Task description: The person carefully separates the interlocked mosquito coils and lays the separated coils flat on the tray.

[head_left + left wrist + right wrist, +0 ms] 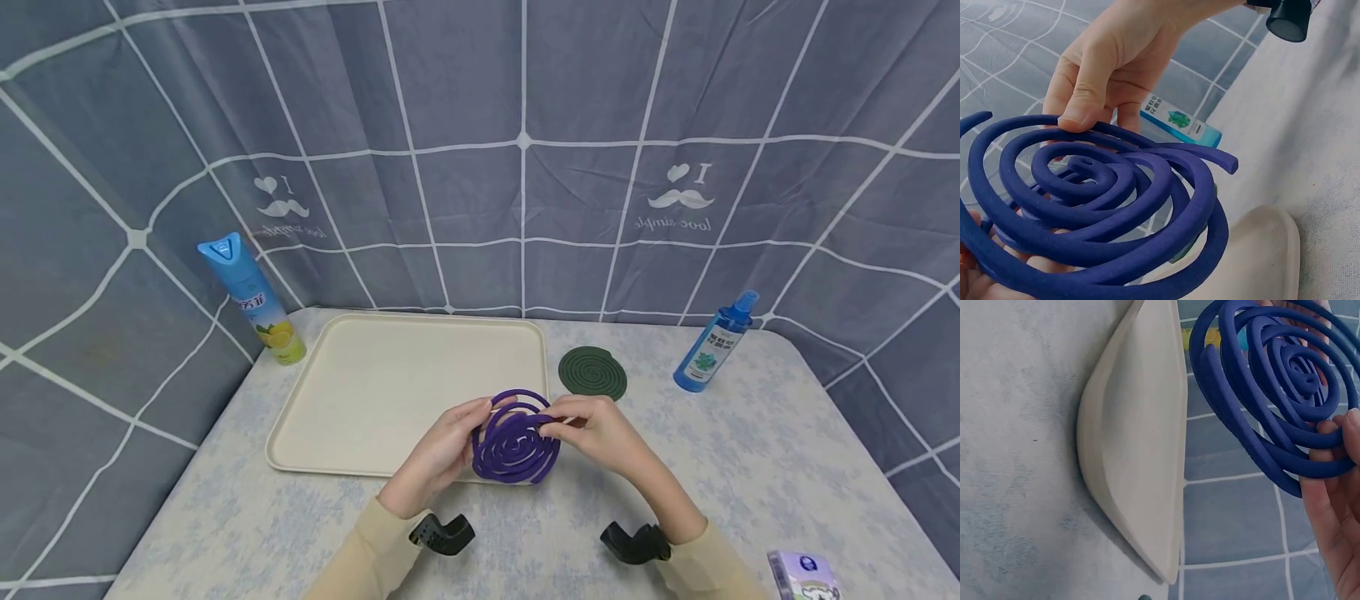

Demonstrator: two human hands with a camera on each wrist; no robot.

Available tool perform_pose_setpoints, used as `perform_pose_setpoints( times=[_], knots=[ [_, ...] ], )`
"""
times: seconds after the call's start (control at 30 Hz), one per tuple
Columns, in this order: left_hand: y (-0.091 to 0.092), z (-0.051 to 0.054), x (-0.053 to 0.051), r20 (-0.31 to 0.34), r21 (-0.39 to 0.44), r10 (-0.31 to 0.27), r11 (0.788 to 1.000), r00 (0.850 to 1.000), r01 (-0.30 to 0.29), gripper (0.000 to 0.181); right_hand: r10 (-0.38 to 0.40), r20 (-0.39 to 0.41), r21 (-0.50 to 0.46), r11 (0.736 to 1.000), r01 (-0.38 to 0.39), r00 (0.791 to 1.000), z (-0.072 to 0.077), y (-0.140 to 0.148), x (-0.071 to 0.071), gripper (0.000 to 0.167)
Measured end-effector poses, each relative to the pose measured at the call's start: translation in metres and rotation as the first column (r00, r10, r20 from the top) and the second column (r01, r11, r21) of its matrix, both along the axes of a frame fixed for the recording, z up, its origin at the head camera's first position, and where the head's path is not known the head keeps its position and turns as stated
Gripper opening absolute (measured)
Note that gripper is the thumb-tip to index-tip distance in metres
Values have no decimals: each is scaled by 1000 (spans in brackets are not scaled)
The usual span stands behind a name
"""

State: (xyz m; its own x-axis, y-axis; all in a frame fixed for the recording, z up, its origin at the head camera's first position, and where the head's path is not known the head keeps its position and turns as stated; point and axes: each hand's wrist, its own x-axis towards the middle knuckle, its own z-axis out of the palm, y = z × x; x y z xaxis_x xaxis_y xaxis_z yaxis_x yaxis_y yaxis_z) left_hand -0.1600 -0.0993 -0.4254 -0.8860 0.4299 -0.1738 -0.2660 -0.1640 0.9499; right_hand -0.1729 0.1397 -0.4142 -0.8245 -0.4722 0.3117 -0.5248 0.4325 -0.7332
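Nearest, two cream sleeves (367,554) reach in from the bottom edge, a black device (636,544) strapped at each wrist, and a lilac pack (808,577) lies on the pale mottled table (555,546) off to the right, cut by the frame. Just beyond, the left hand (453,440) supports a purple spiral coil (504,462) at its left side, the thumb near the upper rim and, in the left wrist view, fingers beneath the rings. The right hand (592,423) pinches one of the outer rings between thumb and fingers. The coil is held up between the two hands, over the near right corner of a cream tray (427,358); its rings are partly spread apart, and one loose end juts out past the others in the left wrist view. Farther back, a dark green spiral coil (592,372) lies flat on the table, just beside the tray's right edge. Well to its right stands a blue spray bottle (708,347) with a white label; at the tray's far left corner stands a blue and yellow aerosol can (255,302). Behind everything hangs a grey-blue curtain (465,200) with white grid lines and printed moustaches.
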Motion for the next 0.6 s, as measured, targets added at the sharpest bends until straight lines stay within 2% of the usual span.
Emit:
perform_pose_setpoints(
  times=[0.1,0.33,0.6],
  knots=[
    [1,0,1,1,13,14,1000,1000,-14,49,-12,21,13,1000,12,1000,2,0,0,9],
    [1,-1,2,19,108,31,994,999,-33,50,-52,94,9,999,51,994,2,2,3,13],
    [-1,-4,4,35,151,22,988,999,-27,48,-61,151,4,998,61,987,2,4,3,15]
  ],
)
